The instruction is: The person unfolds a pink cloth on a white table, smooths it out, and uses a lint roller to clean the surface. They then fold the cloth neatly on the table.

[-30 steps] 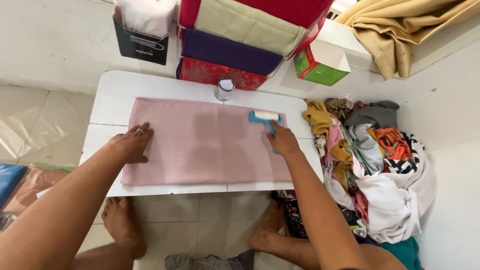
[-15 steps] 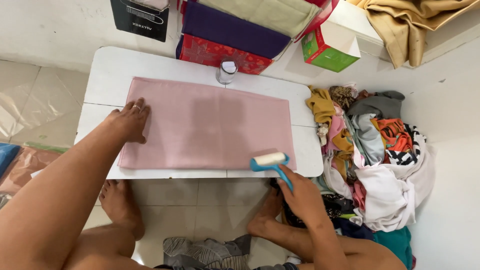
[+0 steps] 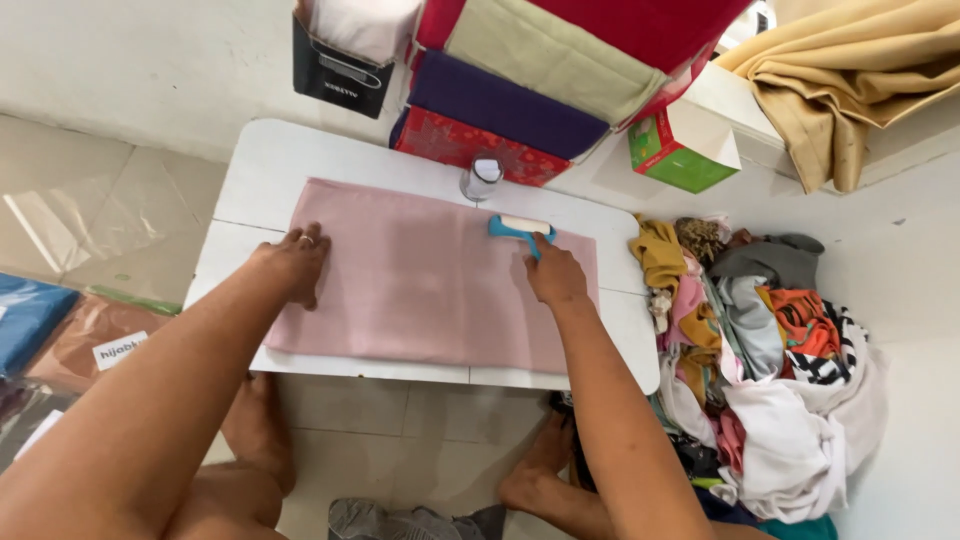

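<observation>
One pink cloth [image 3: 420,280] is spread flat along the white counter [image 3: 260,165], covering most of its length from near the left edge to near the right edge; one lint roller [image 3: 522,228] with a blue frame and a pale roll is laid on the cloth close to the counter's far edge, right of centre. The right hand [image 3: 556,276] is closed around the roller's blue handle; the roll itself sits just beyond the fingers of that grip, on the far side, and touches the cloth. The left hand [image 3: 296,262] is pressed flat on the cloth near the counter's left edge, fingers extended, with nothing grasped; the two hands are well apart, with bare cloth between them. One small clear bottle [image 3: 482,178] is stood upright at the far edge, just beyond the cloth and just beside the roller; whether it touches the cloth cannot be told. One pile of mixed clothing [image 3: 770,350] is heaped on the floor beside the counter's right edge; one green box [image 3: 680,150] is set beyond the far right corner.
</observation>
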